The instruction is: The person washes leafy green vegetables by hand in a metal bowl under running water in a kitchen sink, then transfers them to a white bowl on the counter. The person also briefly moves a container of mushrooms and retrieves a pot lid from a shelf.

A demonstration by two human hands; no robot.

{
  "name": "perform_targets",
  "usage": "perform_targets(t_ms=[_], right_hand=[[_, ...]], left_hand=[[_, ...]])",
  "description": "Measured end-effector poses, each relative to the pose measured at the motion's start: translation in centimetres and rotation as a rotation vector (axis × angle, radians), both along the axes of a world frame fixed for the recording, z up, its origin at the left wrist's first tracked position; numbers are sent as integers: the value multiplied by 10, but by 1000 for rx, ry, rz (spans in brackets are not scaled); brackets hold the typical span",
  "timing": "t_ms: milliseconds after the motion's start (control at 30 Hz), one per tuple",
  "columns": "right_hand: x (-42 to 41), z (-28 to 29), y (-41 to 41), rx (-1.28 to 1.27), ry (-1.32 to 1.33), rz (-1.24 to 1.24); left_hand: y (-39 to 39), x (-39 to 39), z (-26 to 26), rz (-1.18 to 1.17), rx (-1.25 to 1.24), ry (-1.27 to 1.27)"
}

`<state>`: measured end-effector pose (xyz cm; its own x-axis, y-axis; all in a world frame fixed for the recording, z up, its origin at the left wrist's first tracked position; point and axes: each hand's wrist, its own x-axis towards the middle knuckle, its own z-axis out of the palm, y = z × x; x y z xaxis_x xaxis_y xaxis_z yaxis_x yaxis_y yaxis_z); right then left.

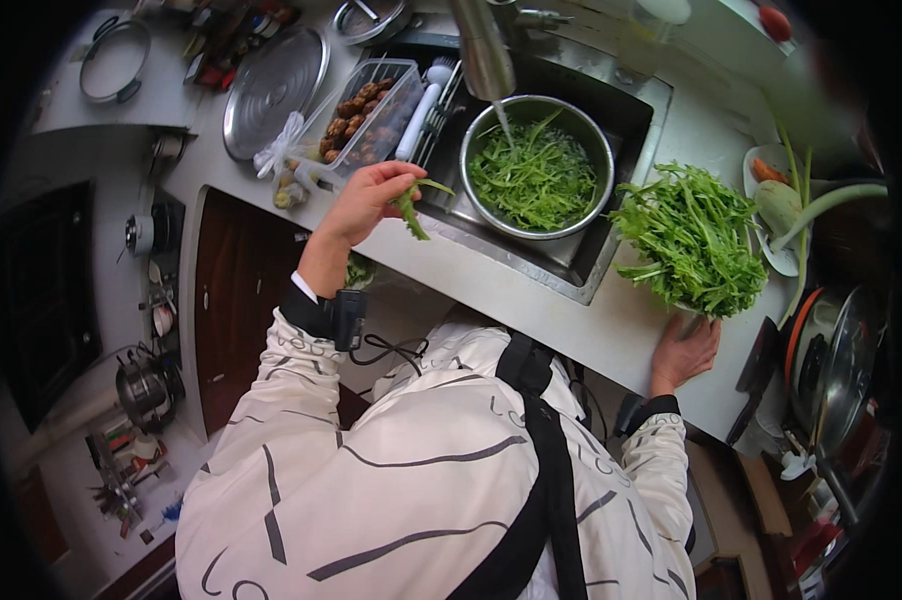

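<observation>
My left hand (376, 199) pinches a leafy green sprig (412, 211) between thumb and fingers, left of the sink (571, 259). In the sink sits a round steel bowl (539, 234) of water and loose green leaves (533, 172); water runs into it from the steel faucet (485, 56). A large heap of leafy greens (695, 240) lies on the counter to the right of the sink. My right hand (685, 352) is at the near edge of that heap, its fingertips hidden beneath the leaves, so its grip cannot be made out.
Left of the sink stand a clear plastic box (323, 124) of brown tubers, a white-handled brush (421, 120) and a steel lid (275, 94). On the right are a white plate (781, 255) with vegetables, a dark cleaver (755, 375) and a pan with a glass lid (833, 375).
</observation>
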<state>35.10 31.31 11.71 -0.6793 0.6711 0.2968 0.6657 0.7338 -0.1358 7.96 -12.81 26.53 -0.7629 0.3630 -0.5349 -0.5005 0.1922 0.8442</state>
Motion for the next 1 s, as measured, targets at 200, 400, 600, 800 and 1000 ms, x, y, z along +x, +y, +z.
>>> perform_targets(t_ms=[200,400,600,800,1000], right_hand=[[1,-9,4,11,-25,-6],[2,-12,8,4,6,36],[1,-9,3,-27,-51,-32],[-3,5,-3,-99,16,-16],[-5,11,-3,-125,20,-17]], left_hand=[[-143,62,8,322,-523,13],[-185,72,-48,321,-950,-127],[-164,37,-24,-179,-1308,323],[-28,33,6,-728,-1191,468],[176,9,30,-665,-457,988]])
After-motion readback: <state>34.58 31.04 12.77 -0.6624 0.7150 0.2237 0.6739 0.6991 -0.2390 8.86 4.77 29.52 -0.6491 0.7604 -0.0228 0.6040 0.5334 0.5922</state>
